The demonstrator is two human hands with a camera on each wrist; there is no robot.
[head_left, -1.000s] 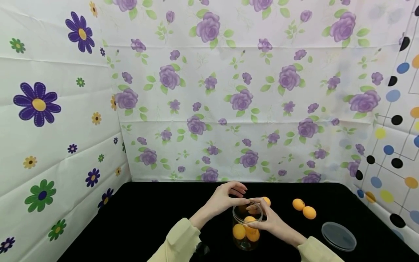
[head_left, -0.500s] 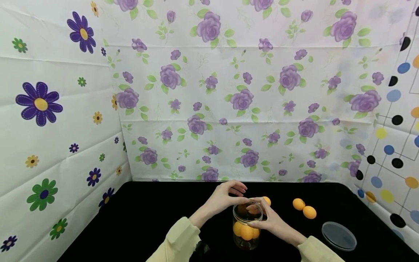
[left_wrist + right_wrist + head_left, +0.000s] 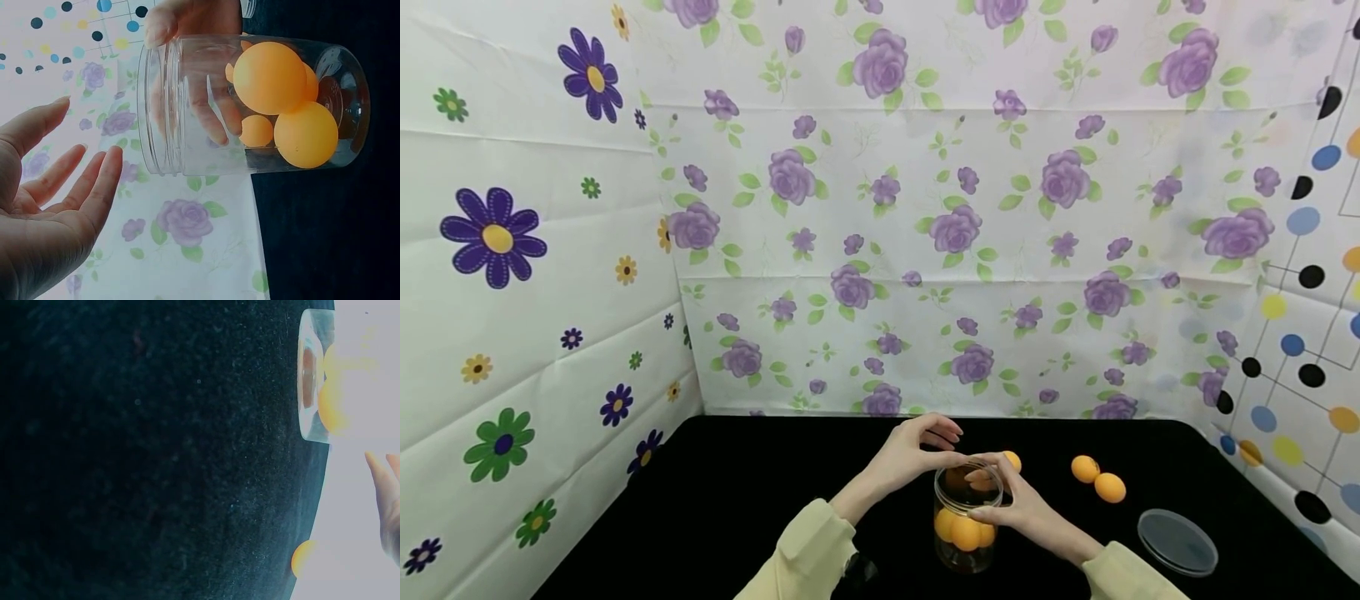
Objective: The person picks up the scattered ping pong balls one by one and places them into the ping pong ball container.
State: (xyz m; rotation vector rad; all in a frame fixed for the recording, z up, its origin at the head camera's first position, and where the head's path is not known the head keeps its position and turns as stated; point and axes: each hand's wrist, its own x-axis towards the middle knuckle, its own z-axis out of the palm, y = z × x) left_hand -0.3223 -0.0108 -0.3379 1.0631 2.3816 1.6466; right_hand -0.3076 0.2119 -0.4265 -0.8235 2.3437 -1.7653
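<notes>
A clear screw-top jar [image 3: 964, 560] stands upright on the black table, without a lid, with several orange ping-pong balls [image 3: 306, 134] in its lower half. My right hand [image 3: 1018, 508] grips the jar's neck from the right, thumb in front and fingers behind, as the left wrist view also shows. Just left of the mouth, my left hand [image 3: 906, 458] is held up with loosely bent fingers and nothing in them. Its fingers [image 3: 103, 181] stay apart from the rim in the left wrist view. Glare washes out much of the right wrist view.
Two more ping-pong balls [image 3: 1097, 479] lie together right of the jar, and another ball [image 3: 1012, 462] sits behind my right hand. A round translucent lid [image 3: 1177, 542] lies near the table's right side. Patterned cloth walls [image 3: 880, 250] enclose the black tabletop [image 3: 760, 483].
Inside the jar, a ball that was higher up one second ago has dropped, and the balls now sit bunched together. Both hands have kept nearly the same place.
</notes>
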